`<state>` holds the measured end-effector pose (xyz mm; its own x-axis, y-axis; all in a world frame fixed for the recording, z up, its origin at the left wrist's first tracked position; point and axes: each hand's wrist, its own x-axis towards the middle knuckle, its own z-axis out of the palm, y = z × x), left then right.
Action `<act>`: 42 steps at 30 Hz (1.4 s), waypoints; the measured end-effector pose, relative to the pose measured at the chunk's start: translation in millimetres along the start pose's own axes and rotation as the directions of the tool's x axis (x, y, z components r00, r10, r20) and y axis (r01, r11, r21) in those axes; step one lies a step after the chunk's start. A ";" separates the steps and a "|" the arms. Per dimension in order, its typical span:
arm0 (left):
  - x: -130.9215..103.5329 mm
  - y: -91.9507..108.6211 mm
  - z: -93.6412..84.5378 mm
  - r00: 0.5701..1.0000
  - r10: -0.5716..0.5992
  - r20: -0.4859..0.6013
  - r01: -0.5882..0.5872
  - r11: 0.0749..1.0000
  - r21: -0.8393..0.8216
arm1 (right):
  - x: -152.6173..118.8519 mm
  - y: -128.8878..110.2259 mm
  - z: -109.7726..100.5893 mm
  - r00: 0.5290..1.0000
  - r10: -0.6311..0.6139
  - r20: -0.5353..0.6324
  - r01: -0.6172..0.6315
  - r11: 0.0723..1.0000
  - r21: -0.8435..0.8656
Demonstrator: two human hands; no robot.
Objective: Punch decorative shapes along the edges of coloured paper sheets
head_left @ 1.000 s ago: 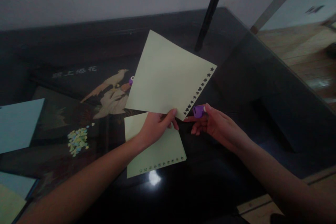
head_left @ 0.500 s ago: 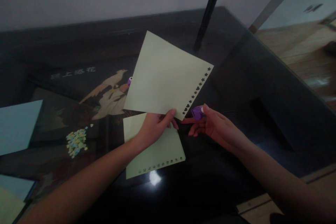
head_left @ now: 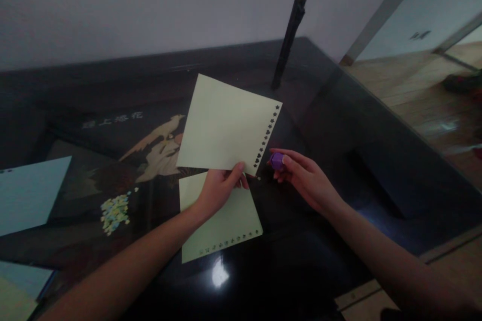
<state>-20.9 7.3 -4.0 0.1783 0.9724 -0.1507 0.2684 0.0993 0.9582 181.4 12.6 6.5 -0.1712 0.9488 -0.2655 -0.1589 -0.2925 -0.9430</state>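
Observation:
My left hand (head_left: 226, 180) pinches the lower edge of a pale yellow-green sheet of paper (head_left: 226, 125), thumb on top and fingers beneath. Small star and heart holes run down the sheet's right edge. In my right hand (head_left: 301, 173) is a small purple craft punch (head_left: 277, 161), gripped under the thumb just right of that edge and apart from it. A tiny cut-out (head_left: 258, 178) shows by the sheet's lower right corner. Below my left hand, more pale green paper (head_left: 222, 225) lies on the table, with shapes punched along its near edge.
A pile of small paper cut-outs (head_left: 115, 213) lies left of my left arm. Light blue paper (head_left: 32, 195) rests at the far left. A dark post (head_left: 288, 42) stands at the back of the glossy black table (head_left: 312, 261), which has a bird picture (head_left: 160, 135) on it.
The sheet has come slightly left and turned a little. The punch has moved away from its punched edge, with my right hand around it. The view has tilted up slightly.

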 end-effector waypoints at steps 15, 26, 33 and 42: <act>-2.7 2.2 3.9 0.995 0.088 -0.052 -0.094 0.989 -0.111 | 8.8 -19.1 -13.1 0.969 -0.218 -0.113 0.214 0.976 -0.046; 5.5 1.9 2.2 0.990 0.011 -0.137 -0.073 0.889 -0.452 | 105.6 -25.8 -29.0 0.848 -0.523 0.088 0.373 0.470 -0.800; 6.2 0.9 -0.9 0.982 -0.001 -0.191 -0.102 0.841 -0.531 | 142.3 -17.5 -17.4 0.846 -0.488 0.214 0.339 0.184 -0.923; 9.8 -2.7 -1.9 0.973 -0.025 -0.230 -0.102 0.847 -0.522 | 149.9 -18.3 -23.7 0.857 -0.433 0.278 0.316 0.016 -0.949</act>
<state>-21.7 16.9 -7.6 -0.0507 0.9921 -0.1145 -0.2851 0.0955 0.9537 181.7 163.0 -20.7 -0.3484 0.9069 0.2369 0.8658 0.4082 -0.2896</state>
